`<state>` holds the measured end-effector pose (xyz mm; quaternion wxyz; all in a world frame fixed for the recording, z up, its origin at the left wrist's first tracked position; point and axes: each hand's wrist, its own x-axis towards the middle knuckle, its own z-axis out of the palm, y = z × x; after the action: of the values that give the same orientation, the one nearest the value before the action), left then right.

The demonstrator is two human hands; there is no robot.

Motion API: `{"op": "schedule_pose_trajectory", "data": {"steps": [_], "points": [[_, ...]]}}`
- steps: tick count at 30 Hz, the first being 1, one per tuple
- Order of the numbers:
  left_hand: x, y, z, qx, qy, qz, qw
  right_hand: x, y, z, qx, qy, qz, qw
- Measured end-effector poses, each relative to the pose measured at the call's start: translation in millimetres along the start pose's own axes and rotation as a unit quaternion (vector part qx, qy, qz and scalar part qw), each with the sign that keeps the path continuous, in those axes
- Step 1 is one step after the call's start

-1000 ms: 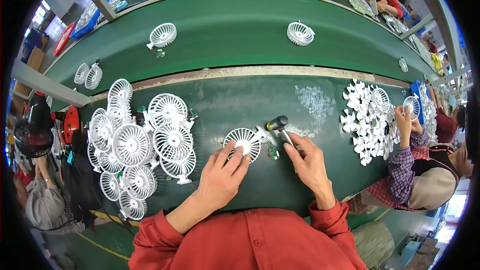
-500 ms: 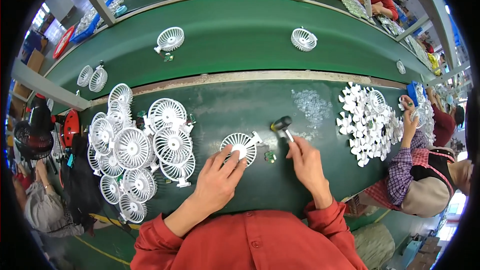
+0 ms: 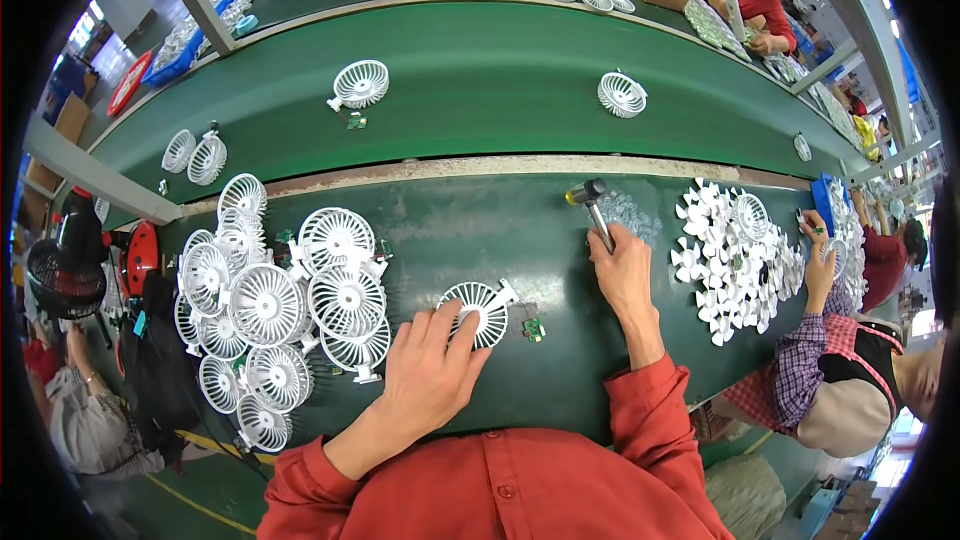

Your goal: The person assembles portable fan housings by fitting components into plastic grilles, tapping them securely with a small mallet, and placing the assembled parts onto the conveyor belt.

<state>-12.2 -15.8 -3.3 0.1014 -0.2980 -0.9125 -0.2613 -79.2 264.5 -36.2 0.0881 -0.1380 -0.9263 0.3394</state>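
Observation:
My left hand (image 3: 432, 362) rests its outstretched fingers on the left and lower rim of a white round fan cage (image 3: 492, 328), which lies on the green bench. The cage has radial ribs and a short neck pointing up and right. Beside it, joined by thin wires, lies a small green circuit board (image 3: 534, 330). In my right hand (image 3: 624, 275) is a small mallet (image 3: 598, 212), gripped by its handle. Its head, black with a yellowish end, is raised and points away from me, to the right of the cage and apart from it.
A heap of white fan cages (image 3: 270, 305) covers the bench's left side. White fan blades (image 3: 735, 270) are piled at right, near small clear pieces (image 3: 632, 215). Beyond a ledge, the green conveyor belt (image 3: 480, 90) carries several cages. Co-workers sit at right and across the belt.
My right hand has lifted the mallet up and away from the cage. My left fingers have slid from the cage's hub toward its rim. The cages on the belt have shifted slightly right.

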Motion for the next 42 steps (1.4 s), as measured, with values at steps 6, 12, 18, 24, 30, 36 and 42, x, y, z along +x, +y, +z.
{"op": "schedule_pose_trajectory", "data": {"steps": [6, 12, 18, 24, 30, 36, 42], "points": [[5.9, -1.6, 1.1, 0.012, 0.014, -0.013, 1.000, 28.6, -7.4, 9.3, -0.082, 0.032, -0.087, 0.992], [8.2, 0.1, 3.1, 0.052, 0.012, -0.019, 0.998, 32.2, -14.8, 12.8, -0.131, 0.034, -0.106, 0.985], [12.8, 3.1, 12.8, 0.104, -0.038, -0.044, 0.993, 31.4, -9.7, 15.4, -0.145, 0.063, -0.143, 0.977], [13.5, -6.5, 21.4, 0.049, -0.029, -0.086, 0.995, -7.3, -37.0, -21.1, 0.226, -0.078, 0.072, 0.968], [13.8, -13.4, 15.3, -0.115, 0.015, -0.065, 0.991, -41.2, -40.9, -30.5, 0.534, -0.273, 0.224, 0.768], [9.4, -6.2, 13.6, -0.196, 0.006, -0.021, 0.980, -59.6, -34.8, -10.8, 0.621, -0.303, 0.269, 0.671], [9.0, -1.9, 9.6, -0.208, -0.005, -0.002, 0.978, -68.4, -37.5, 0.3, 0.623, -0.320, 0.285, 0.654]]}}
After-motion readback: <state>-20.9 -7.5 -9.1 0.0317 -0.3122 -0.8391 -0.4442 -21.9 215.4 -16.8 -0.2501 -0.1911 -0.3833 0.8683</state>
